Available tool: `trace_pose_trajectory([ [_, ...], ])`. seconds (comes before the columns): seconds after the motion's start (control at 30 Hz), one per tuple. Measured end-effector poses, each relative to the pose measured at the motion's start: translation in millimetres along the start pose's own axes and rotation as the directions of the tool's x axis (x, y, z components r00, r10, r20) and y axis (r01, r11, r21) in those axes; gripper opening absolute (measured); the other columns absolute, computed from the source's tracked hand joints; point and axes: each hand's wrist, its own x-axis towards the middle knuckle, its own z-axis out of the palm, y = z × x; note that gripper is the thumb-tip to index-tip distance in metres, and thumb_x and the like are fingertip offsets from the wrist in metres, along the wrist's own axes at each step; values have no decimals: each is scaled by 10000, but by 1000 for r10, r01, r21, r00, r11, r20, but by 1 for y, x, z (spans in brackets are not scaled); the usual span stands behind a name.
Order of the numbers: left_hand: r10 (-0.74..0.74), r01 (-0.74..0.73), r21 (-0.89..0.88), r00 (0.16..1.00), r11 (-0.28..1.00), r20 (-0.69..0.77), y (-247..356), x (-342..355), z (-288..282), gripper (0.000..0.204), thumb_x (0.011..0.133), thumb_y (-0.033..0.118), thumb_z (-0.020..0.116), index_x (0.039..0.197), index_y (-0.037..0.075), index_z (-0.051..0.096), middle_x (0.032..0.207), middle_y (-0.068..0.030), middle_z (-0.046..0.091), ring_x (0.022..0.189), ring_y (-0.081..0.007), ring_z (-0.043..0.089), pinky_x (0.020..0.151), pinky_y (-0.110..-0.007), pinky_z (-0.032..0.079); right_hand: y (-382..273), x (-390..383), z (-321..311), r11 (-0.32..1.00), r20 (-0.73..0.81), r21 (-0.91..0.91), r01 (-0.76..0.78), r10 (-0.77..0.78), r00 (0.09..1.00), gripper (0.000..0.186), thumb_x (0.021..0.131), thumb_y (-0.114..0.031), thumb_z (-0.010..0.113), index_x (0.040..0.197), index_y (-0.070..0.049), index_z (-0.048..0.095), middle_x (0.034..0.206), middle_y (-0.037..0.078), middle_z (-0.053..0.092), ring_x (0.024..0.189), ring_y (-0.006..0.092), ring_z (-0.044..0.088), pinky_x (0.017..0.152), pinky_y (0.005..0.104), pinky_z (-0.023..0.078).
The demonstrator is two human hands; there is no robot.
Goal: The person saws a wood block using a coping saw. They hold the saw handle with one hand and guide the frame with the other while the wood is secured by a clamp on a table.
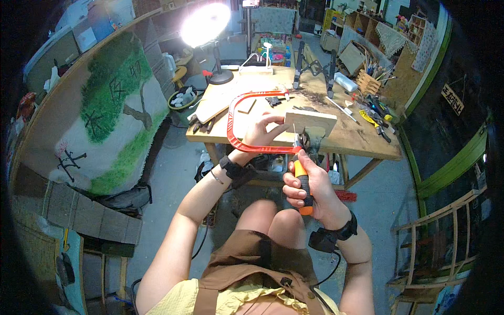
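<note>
My right hand [316,186] is wrapped round the orange and black handle [303,191] of a coping saw, held upright below the table's front edge. The saw's red frame [231,118] bows out to the left, round my left hand, and back to the far side of a pale wooden board [320,122]. Its thin blade is hard to make out beside the board's left part. The board sits at the table's front edge, with a dark metal clamp or vise [304,139] just below it. My left hand [261,131] grips the board's left end, thumb toward me.
On the wooden table [367,139] stand a lit ring lamp [220,77] and a black stand [315,68]. Several tools [377,115] lie at the right, beside a wooden brush holder [369,81]. A painted cloth [115,115] hangs at the left. Wooden racks [441,236] stand at the right.
</note>
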Motion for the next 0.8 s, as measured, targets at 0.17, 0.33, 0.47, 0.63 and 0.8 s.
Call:
trace_pose_trajectory([
  [0.17,-12,12,-89,1000,996,-8,1,0,8,208,762,126,629,916,-9,588,916,-98,534,857,-180,520,785,-287,420,-20,26,10,995,-141,-50,89,-95,985,317,891,-407,380,802,-102,389,563,-16,351,379,43,310,313,181,278],
  [0.33,40,-40,-16,999,999,23,-7,0,-1,213,750,124,640,917,-4,602,906,-79,542,854,-171,522,761,-280,431,1,1,16,999,-113,-6,40,-40,993,311,893,-410,372,818,-109,386,564,-17,334,371,40,307,300,180,272],
  [0.47,32,-31,-60,999,998,6,-2,-2,5,233,751,99,632,946,-14,573,898,-83,546,854,-169,523,773,-279,421,-11,13,18,999,-158,-20,48,-51,986,320,890,-418,374,809,-108,386,568,-17,336,373,40,309,307,182,276],
  [0.63,71,-71,-5,997,997,-14,-10,1,0,234,750,113,637,935,-16,576,887,-101,538,847,-173,521,742,-272,430,-15,21,7,999,-63,11,30,-30,998,318,887,-409,388,801,-104,389,572,-4,352,384,55,310,322,189,275],
  [0.8,125,-125,-11,992,992,1,-5,2,-2,229,748,168,639,911,9,608,834,-108,588,816,-204,537,737,-306,431,-10,6,4,1000,9,18,-18,17,1000,318,875,-425,410,816,-114,379,557,2,350,386,81,325,323,213,283],
])
